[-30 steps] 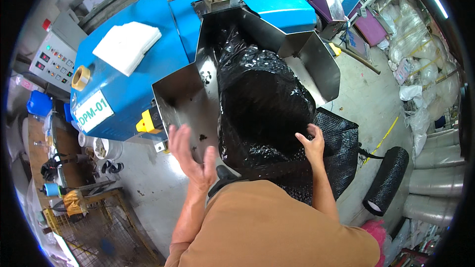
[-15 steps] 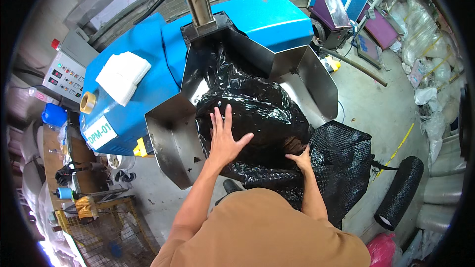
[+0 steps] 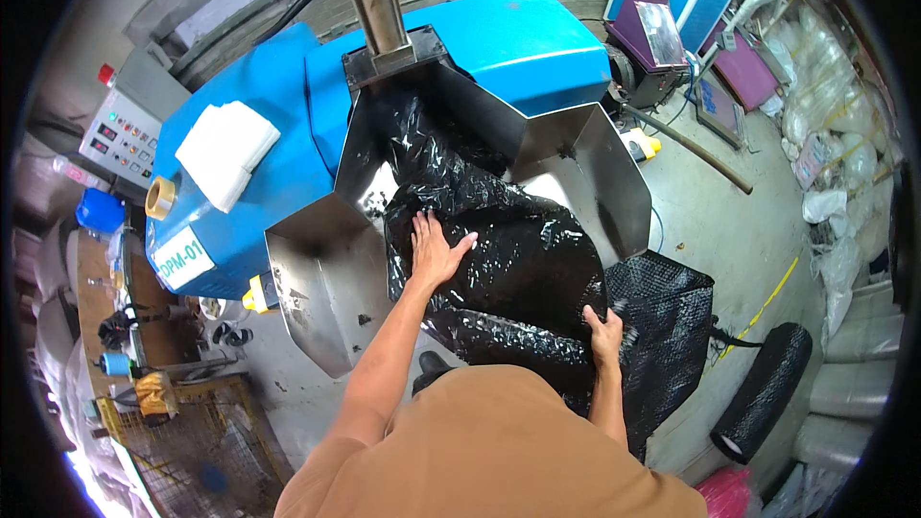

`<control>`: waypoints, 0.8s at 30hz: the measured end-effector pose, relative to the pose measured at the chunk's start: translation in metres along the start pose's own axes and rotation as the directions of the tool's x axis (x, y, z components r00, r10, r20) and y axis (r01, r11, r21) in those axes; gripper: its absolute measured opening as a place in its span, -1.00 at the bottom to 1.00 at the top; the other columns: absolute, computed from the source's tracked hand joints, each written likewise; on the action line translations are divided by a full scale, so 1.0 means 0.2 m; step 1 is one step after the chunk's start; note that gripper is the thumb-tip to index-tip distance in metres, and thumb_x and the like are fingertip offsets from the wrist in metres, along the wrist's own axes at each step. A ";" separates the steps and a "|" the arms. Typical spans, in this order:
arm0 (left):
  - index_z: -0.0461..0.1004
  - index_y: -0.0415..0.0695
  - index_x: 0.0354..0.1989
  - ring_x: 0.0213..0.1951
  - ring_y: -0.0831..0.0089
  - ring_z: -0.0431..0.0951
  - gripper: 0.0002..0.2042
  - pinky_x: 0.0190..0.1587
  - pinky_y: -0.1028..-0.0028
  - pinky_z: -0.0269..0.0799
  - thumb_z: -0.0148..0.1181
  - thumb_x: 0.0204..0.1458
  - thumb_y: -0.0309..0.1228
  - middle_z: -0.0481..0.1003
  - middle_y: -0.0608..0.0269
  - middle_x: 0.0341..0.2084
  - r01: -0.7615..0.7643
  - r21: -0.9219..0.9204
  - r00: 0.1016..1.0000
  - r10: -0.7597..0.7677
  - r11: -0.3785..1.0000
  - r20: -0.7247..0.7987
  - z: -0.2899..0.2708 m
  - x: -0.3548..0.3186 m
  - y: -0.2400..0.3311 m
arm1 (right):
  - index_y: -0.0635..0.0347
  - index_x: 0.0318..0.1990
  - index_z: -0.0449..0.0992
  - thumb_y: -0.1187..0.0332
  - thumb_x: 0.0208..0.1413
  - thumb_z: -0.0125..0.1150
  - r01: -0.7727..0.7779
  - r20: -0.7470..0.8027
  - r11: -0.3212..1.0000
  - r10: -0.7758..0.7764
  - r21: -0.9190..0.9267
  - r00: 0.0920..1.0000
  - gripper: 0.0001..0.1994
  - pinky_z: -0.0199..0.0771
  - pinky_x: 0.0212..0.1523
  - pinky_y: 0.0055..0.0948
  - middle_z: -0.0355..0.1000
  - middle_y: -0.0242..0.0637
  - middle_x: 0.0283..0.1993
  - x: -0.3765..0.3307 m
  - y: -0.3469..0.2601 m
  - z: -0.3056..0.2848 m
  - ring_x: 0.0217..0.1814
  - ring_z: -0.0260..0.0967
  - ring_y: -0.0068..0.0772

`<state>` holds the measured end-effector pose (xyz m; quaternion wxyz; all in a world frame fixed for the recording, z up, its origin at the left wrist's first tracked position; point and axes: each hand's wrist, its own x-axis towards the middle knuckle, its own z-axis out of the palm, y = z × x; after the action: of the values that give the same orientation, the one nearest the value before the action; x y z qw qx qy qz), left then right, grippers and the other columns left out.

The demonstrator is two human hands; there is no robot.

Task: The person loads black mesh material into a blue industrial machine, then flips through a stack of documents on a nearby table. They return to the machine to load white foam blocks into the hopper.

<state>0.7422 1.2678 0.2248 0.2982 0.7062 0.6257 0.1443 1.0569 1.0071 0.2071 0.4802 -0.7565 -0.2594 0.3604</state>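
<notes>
Glossy black plastic film (image 3: 518,254) lies bunched in a metal hopper (image 3: 312,278) and spills over its near side. My left hand (image 3: 436,254) rests on the left part of the film, fingers stretched out and thumb apart. At the film's right edge, my right hand (image 3: 604,334) pinches it, thumb on top and the other fingers hidden underneath. Black bubble wrap (image 3: 662,326) hangs down just beyond my right hand. Its textured surface differs from the smooth film.
Behind the hopper stands a blue machine (image 3: 523,34) with a metal cylinder (image 3: 382,14). White folded sheets (image 3: 228,153) and a tape roll (image 3: 161,198) lie on it. A control panel (image 3: 120,139) is at left. At right are a black roll (image 3: 763,393) and a bar (image 3: 691,149).
My left hand has settled flatter on the film. My right hand has shifted slightly down and right with the edge, and the brown patch beside it is now covered. The view has shifted slightly.
</notes>
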 end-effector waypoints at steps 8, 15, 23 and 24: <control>0.00 -0.66 0.46 0.59 -0.30 -0.16 0.16 0.60 -0.01 -0.19 0.20 0.14 0.32 -0.13 -0.62 0.52 0.002 -0.132 0.999 -0.007 0.991 -0.044 0.06 0.15 0.02 | 0.38 -0.25 0.65 0.30 0.26 0.39 0.222 0.209 0.962 -0.186 -0.160 0.960 -0.75 0.31 -0.34 -0.47 0.43 -0.60 -0.41 -0.04 -0.64 -0.20 -0.36 0.24 -0.70; 0.28 -0.30 0.45 0.46 -0.16 0.25 -0.15 0.49 0.17 0.15 0.12 0.25 0.22 0.24 -0.32 0.44 -0.170 -0.496 0.983 0.113 0.852 -0.143 0.10 0.34 0.16 | 0.29 -0.44 0.56 0.37 0.11 0.46 0.695 0.446 0.610 -0.538 -0.380 0.716 -0.78 0.30 -0.43 -0.30 0.41 -0.12 -0.52 -0.18 -1.61 -0.01 -0.54 0.36 -0.23; 0.50 -0.28 0.26 0.13 0.08 0.61 -0.55 0.16 0.20 0.52 0.08 0.38 -0.18 0.60 -0.09 0.09 -0.221 -0.735 0.913 0.401 0.641 0.075 0.07 0.56 -0.19 | 0.30 -0.52 0.24 0.31 0.11 0.52 0.941 0.522 0.286 -0.784 -0.179 0.337 -0.53 0.11 -0.48 -0.16 0.12 -0.08 -0.55 -0.29 -1.77 0.78 -0.52 0.02 -0.01; 0.50 -0.29 0.25 0.12 0.11 0.61 -0.56 0.13 0.21 0.54 0.07 0.40 -0.19 0.61 -0.07 0.08 -0.160 -0.819 0.901 0.419 0.552 0.107 0.01 0.53 -0.21 | 0.31 -0.51 0.25 0.32 0.12 0.51 0.931 0.483 0.297 -0.796 -0.212 0.364 -0.54 0.11 -0.48 -0.16 0.12 -0.07 -0.55 -0.27 -1.73 0.80 -0.52 0.02 -0.01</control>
<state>0.7280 1.3712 0.1794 0.6396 0.6067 0.3181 0.3489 0.8813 1.1925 0.4951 0.3629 -0.5180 -0.7712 0.0726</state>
